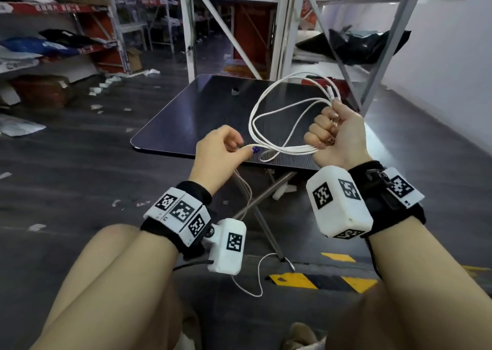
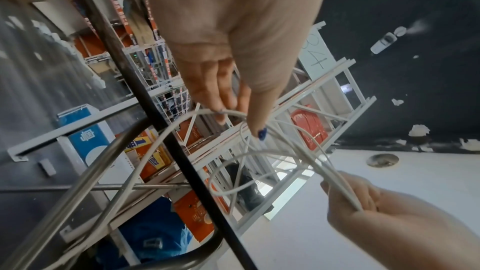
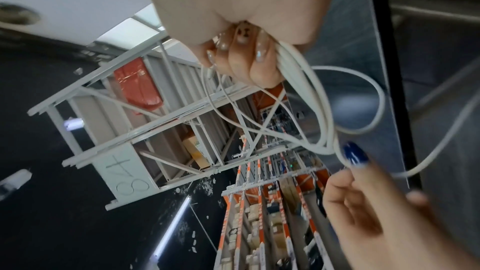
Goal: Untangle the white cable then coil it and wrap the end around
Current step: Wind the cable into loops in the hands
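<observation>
Cable looks light, limp and springy: right hand fists the gathered loops, left hand pinches the loose tail; best gripped where loops cross.

One cable, two hands, one table
</observation>
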